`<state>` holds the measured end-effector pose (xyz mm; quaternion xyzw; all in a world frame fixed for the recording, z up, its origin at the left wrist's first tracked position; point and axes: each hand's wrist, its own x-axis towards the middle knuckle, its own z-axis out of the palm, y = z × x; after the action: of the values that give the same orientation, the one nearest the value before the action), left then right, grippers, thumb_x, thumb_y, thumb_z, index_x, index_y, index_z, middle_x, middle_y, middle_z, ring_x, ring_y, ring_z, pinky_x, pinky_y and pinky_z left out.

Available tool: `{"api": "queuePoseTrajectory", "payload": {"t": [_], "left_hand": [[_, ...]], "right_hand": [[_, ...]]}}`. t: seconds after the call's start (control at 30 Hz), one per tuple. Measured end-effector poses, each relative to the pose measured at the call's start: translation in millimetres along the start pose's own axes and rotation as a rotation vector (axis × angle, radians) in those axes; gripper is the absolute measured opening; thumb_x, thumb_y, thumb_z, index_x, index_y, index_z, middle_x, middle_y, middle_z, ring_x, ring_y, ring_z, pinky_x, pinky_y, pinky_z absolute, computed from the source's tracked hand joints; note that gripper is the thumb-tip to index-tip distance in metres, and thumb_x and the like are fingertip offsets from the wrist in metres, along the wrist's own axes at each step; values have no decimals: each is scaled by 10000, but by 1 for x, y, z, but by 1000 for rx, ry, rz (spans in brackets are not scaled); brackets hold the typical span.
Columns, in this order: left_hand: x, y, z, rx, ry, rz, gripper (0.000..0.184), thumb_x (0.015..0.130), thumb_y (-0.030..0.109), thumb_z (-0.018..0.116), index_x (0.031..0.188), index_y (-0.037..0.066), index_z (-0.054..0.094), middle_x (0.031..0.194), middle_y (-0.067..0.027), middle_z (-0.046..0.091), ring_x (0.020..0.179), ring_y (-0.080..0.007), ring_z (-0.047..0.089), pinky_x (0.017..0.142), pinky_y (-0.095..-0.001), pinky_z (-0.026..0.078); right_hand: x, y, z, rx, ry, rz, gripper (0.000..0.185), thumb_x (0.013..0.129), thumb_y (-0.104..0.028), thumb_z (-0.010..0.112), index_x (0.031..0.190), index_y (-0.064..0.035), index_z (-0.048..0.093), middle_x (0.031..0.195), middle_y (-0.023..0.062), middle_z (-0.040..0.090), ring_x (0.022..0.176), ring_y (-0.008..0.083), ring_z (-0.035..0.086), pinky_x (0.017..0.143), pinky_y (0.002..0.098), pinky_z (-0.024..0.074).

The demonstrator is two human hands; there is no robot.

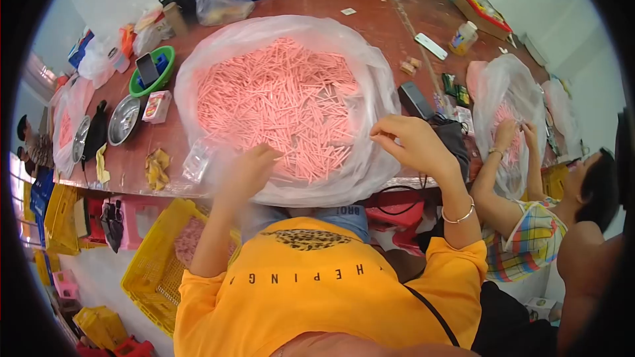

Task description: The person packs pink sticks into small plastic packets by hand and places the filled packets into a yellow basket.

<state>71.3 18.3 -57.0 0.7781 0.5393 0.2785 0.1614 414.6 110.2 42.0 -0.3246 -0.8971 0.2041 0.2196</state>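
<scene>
A big clear plastic bag (pixel 380 86) lies spread open on the table, full of thin pink sticks (pixel 278 106). My left hand (pixel 250 166) is over the bag's near left part, fingertips bent toward the sticks; motion blurs it, and whether it holds anything is hidden. At the bag's right rim, my right hand (pixel 417 145) has its fingers curled and thumb and forefinger close together; I cannot make out anything between them. A small clear packet (pixel 196 160) lies left of my left hand.
At right, a co-worker (pixel 529 225) handles pink sticks in another plastic bag (pixel 506 89). Left of my bag are a steel bowl (pixel 124 121), a green basket (pixel 165 66) with a phone, and a small box (pixel 157 106). A yellow crate (pixel 149 268) stands below the table edge.
</scene>
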Motion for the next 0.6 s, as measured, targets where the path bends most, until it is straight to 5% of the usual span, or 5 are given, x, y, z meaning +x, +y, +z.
{"api": "queuePoseTrajectory", "payload": {"t": [0.4, 0.6], "left_hand": [[1, -4, -32, 21, 68, -29, 238, 897, 0, 590, 1119, 43, 663, 1011, -130, 648, 868, -308, 656, 709, -344, 511], [-7, -28, 11, -176, 128, -220, 228, 902, 59, 607, 1126, 72, 651, 984, -142, 632, 876, -338, 629, 747, -410, 517]], "right_hand": [[-24, -2, -6, 104, 14, 147, 107, 894, -65, 648, 950, 27, 647, 840, 111, 626, 706, 217, 593, 679, 303, 478], [-10, 20, 13, 83, -28, 170, 163, 883, -163, 661, 926, -6, 650, 773, 132, 639, 668, 273, 604, 634, 336, 479]]}}
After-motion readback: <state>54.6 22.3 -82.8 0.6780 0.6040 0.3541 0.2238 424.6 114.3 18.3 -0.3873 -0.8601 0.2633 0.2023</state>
